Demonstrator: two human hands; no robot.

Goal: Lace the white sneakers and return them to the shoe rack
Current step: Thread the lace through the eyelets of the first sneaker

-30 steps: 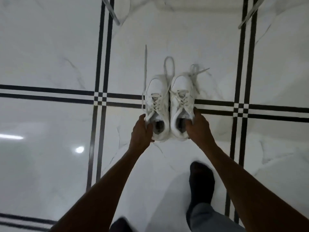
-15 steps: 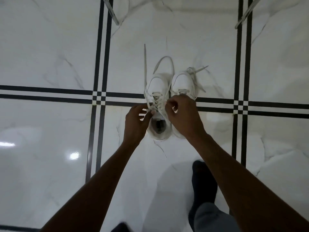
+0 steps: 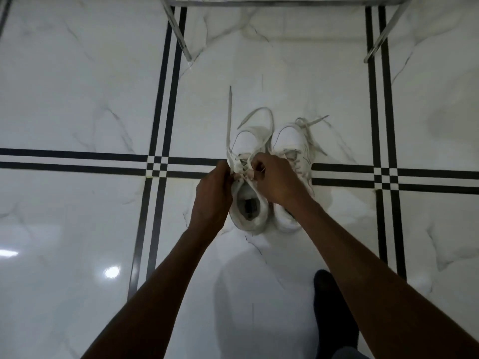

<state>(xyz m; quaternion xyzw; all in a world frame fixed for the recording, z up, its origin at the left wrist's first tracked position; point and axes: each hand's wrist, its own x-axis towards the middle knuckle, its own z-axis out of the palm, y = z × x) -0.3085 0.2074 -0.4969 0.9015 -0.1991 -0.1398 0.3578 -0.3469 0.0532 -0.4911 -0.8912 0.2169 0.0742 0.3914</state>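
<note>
Two white sneakers stand side by side on the marble floor, toes pointing away from me. The left sneaker (image 3: 246, 143) has loose laces; one lace end (image 3: 229, 117) trails far forward and another loops over its toe. My left hand (image 3: 212, 198) pinches a lace at the shoe's left eyelets. My right hand (image 3: 274, 180) grips the laces over the tongue and partly covers the right sneaker (image 3: 291, 141), whose laces lie loose past its toe.
Metal legs of a frame, likely the shoe rack (image 3: 185, 45), stand at the top, with a second leg (image 3: 375, 47) to the right. Black double lines cross the glossy white floor. My dark-socked foot (image 3: 331, 307) stands at the bottom right.
My hands left the heels of the sneakers and moved forward onto the left sneaker's laces, closing on them. The view has shifted so the metal frame shows at the top.
</note>
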